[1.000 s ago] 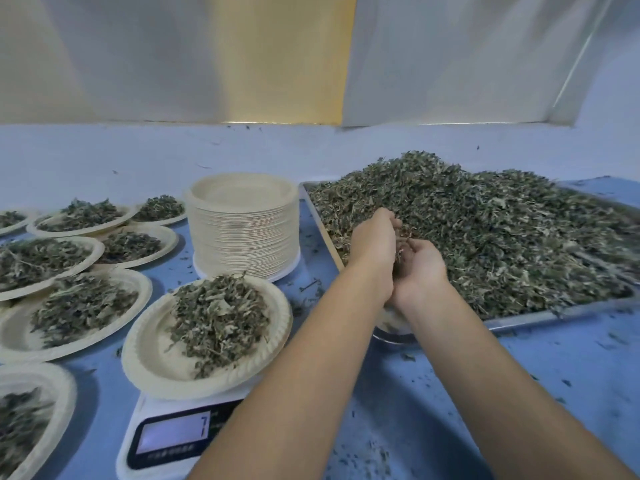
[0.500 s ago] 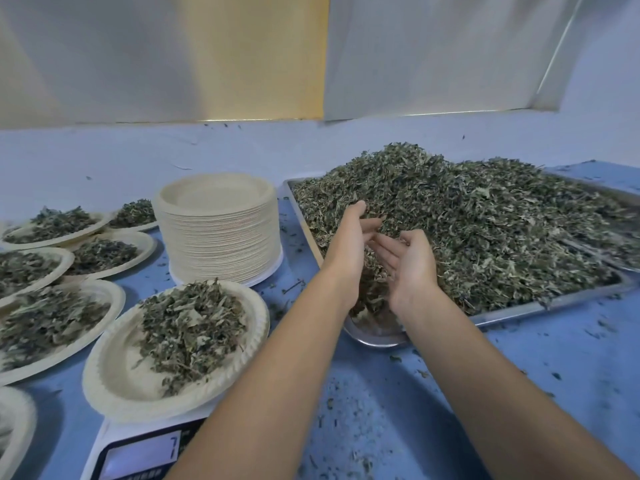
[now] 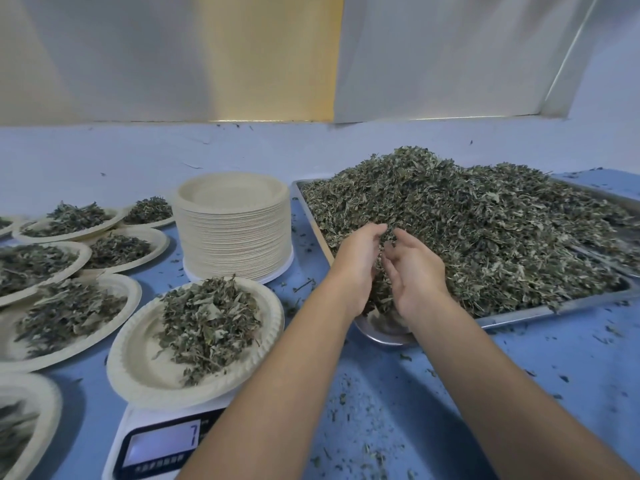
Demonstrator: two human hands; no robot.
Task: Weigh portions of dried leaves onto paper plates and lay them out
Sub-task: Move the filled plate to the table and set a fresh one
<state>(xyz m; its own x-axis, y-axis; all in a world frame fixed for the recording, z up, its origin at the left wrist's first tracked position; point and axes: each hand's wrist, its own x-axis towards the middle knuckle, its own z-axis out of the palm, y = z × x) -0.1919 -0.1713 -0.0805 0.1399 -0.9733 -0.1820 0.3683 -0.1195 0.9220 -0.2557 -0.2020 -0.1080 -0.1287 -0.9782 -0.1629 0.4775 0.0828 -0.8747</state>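
Blue table, worn top. Far right: big metal tray heaped with dried leaves. Small metal bowl at the tray's near left corner, partly hidden. Just left of the tray: tall stack of empty paper plates. Near left: white scale, carrying one filled plate. Further left: filled plates in rows, rims overlapping, running off the left edge. Leaf crumbs scattered over the bare top, thickest near middle.

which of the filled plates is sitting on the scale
The rightmost filled plate, heaped with dried leaves: it rests on the white scale. The other filled plates lie on the blue table to its left.
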